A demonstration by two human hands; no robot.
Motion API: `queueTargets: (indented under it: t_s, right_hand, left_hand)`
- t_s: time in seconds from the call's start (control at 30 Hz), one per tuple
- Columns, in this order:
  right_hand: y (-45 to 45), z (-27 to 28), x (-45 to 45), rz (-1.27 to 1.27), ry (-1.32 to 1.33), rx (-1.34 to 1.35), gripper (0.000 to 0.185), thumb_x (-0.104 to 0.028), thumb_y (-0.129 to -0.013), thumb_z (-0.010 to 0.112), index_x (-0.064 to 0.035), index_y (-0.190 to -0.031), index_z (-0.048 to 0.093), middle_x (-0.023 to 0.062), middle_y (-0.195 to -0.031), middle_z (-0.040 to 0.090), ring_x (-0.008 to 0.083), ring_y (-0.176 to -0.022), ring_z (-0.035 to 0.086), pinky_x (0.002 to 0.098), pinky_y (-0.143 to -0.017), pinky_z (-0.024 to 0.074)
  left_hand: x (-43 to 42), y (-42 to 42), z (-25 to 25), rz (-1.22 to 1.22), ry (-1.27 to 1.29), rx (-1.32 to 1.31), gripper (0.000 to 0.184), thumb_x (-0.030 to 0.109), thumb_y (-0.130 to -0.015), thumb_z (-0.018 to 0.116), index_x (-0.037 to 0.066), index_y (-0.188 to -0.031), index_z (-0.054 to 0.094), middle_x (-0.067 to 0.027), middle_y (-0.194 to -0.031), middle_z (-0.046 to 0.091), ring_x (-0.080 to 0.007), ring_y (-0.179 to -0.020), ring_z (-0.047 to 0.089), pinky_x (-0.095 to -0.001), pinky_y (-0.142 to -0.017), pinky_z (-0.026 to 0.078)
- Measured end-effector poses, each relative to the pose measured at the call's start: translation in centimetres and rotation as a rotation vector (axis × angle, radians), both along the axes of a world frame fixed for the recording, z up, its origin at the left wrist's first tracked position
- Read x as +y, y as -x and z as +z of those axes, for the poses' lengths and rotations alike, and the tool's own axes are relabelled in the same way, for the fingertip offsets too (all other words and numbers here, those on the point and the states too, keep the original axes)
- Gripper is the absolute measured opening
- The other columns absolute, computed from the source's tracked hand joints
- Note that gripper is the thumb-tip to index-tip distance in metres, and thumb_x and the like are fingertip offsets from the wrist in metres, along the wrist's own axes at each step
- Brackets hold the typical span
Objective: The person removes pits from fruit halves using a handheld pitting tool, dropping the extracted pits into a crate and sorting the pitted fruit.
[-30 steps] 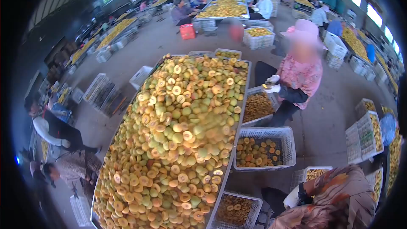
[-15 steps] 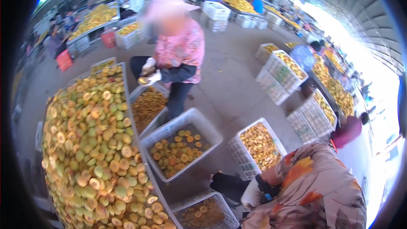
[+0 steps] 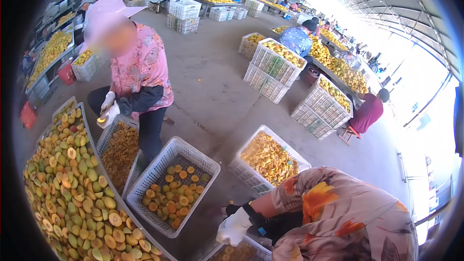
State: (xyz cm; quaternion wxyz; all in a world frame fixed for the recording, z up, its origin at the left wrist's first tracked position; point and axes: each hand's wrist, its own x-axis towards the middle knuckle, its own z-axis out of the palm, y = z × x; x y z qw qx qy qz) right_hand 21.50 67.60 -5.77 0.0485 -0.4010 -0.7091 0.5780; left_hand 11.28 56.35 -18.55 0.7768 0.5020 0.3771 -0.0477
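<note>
My right hand [image 3: 234, 227], in a white glove with a dark band at the wrist, is at the lower middle over a crate [image 3: 263, 252] at the bottom edge. Its fingers are curled together, and whatever they may hold is hidden. A floral sleeve [image 3: 333, 203] runs to it from the right. My left hand is outside the view. Nearby stands a white crate [image 3: 208, 157] partly filled with halved fruit [image 3: 174, 195]. At the lower left, a metal-edged table [image 3: 104, 176] bears a heap of green and orange fruit [image 3: 72, 183], many pieces cut.
A co-worker in a pink hat [image 3: 140, 63] sits at the left, gloved hands [image 3: 108, 108] around a fruit piece. Crates of fruit pieces [image 3: 268, 159] and stacked crates [image 3: 275, 70] stand on the concrete floor. More people sit at fruit-covered tables behind.
The view has turned right, so the fruit table and pink-hatted co-worker have shifted left. My right hand has moved left in the picture, and more of its glove shows.
</note>
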Motion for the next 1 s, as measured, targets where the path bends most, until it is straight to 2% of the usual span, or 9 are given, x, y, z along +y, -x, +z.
queueTargets:
  t_s: [0.1, 0.27, 0.37, 0.4, 0.5, 0.53, 0.63, 0.77, 1.0]
  right_hand:
    - [1.0, -1.1, 1.0, 0.018, -0.039, -0.040, 0.026, -0.022, -0.065, 0.075, -0.0023, -0.082, 0.069, 0.0163, -0.078, 0.067, 0.0354, -0.078, 0.066, 0.0445, -0.069, 0.0513]
    - [2.4, 0.0, 1.8, 0.029, 0.001, -0.016, 0.024, -0.021, -0.068, 0.074, -0.0024, -0.082, 0.069, 0.0165, -0.080, 0.068, 0.0350, -0.079, 0.067, 0.0442, -0.070, 0.0521]
    - [3.5, -1.0, 1.4, 0.158, 0.132, -0.048, 0.021, -0.022, -0.085, 0.071, -0.0090, -0.101, 0.067, 0.0205, -0.102, 0.067, 0.0316, -0.092, 0.063, 0.0495, -0.080, 0.0489]
    - [4.2, -2.9, 0.4, 0.114, 0.043, 0.046, 0.020, -0.023, -0.084, 0.072, -0.0056, -0.092, 0.066, 0.0163, -0.087, 0.067, 0.0315, -0.082, 0.063, 0.0483, -0.074, 0.0497]
    - [4.6, -2.8, -0.2, 0.127, 0.109, 0.161, 0.019, -0.021, -0.083, 0.072, -0.0045, -0.091, 0.066, 0.0155, -0.087, 0.066, 0.0317, -0.080, 0.062, 0.0476, -0.071, 0.0497]
    - [4.1, -0.5, -0.2, 0.070, 0.297, 0.152, 0.019, -0.021, -0.085, 0.072, -0.0042, -0.093, 0.066, 0.0151, -0.086, 0.066, 0.0311, -0.078, 0.062, 0.0470, -0.070, 0.0494]
    - [4.1, -1.4, -1.3, 0.032, 0.281, 0.173, 0.019, -0.022, -0.086, 0.072, -0.0043, -0.093, 0.067, 0.0139, -0.082, 0.065, 0.0298, -0.075, 0.060, 0.0464, -0.070, 0.0491]
    - [4.6, -4.4, -2.4, 0.105, 0.229, 0.213, 0.020, -0.022, -0.088, 0.071, -0.0041, -0.095, 0.066, 0.0152, -0.081, 0.065, 0.0313, -0.075, 0.060, 0.0466, -0.070, 0.0490]
    - [5.4, -3.9, -2.5, 0.099, 0.292, 0.211, 0.024, -0.023, -0.080, 0.073, -0.0027, -0.090, 0.066, 0.0169, -0.079, 0.064, 0.0341, -0.075, 0.062, 0.0461, -0.067, 0.0492]
  left_hand:
    - [0.0, -0.2, -0.5, -0.035, 0.008, -0.004, 0.031, 0.027, -0.092, 0.068, -0.003, -0.086, 0.070, -0.0099, -0.073, 0.067, -0.0210, -0.065, 0.060, -0.0358, -0.061, 0.047]
    - [-0.1, -0.3, -0.9, -0.076, 0.014, -0.001, 0.031, 0.027, -0.093, 0.068, -0.003, -0.086, 0.070, -0.0091, -0.073, 0.066, -0.0204, -0.064, 0.059, -0.0356, -0.060, 0.047]
    - [-0.2, -0.3, -1.0, -0.102, 0.015, -0.002, 0.030, 0.027, -0.093, 0.068, -0.003, -0.086, 0.070, -0.0086, -0.072, 0.066, -0.0200, -0.064, 0.058, -0.0356, -0.060, 0.047]
    - [-0.2, -0.3, -1.0, -0.109, 0.015, -0.001, 0.030, 0.027, -0.093, 0.068, -0.003, -0.085, 0.070, -0.0085, -0.072, 0.066, -0.0199, -0.063, 0.058, -0.0355, -0.060, 0.047]
    - [-0.3, -0.1, -1.2, -0.119, 0.015, 0.005, 0.030, 0.027, -0.093, 0.068, -0.003, -0.085, 0.070, -0.0080, -0.072, 0.066, -0.0195, -0.063, 0.058, -0.0355, -0.059, 0.046]
    - [-0.3, 0.0, -1.3, -0.122, 0.014, 0.006, 0.030, 0.027, -0.093, 0.068, -0.003, -0.085, 0.070, -0.0078, -0.072, 0.065, -0.0194, -0.063, 0.058, -0.0354, -0.059, 0.046]
    - [-0.4, 0.2, -1.6, -0.130, 0.011, 0.015, 0.030, 0.026, -0.093, 0.068, -0.003, -0.085, 0.069, -0.0073, -0.071, 0.065, -0.0190, -0.062, 0.057, -0.0354, -0.059, 0.046]
    - [-0.7, 0.3, -1.9, -0.129, 0.009, 0.024, 0.030, 0.026, -0.093, 0.068, -0.002, -0.085, 0.069, -0.0067, -0.071, 0.065, -0.0185, -0.062, 0.057, -0.0353, -0.058, 0.045]
    - [-1.3, 1.4, -2.3, -0.106, 0.016, 0.048, 0.029, 0.026, -0.093, 0.068, -0.002, -0.084, 0.069, -0.0056, -0.070, 0.064, -0.0176, -0.060, 0.056, -0.0351, -0.057, 0.045]
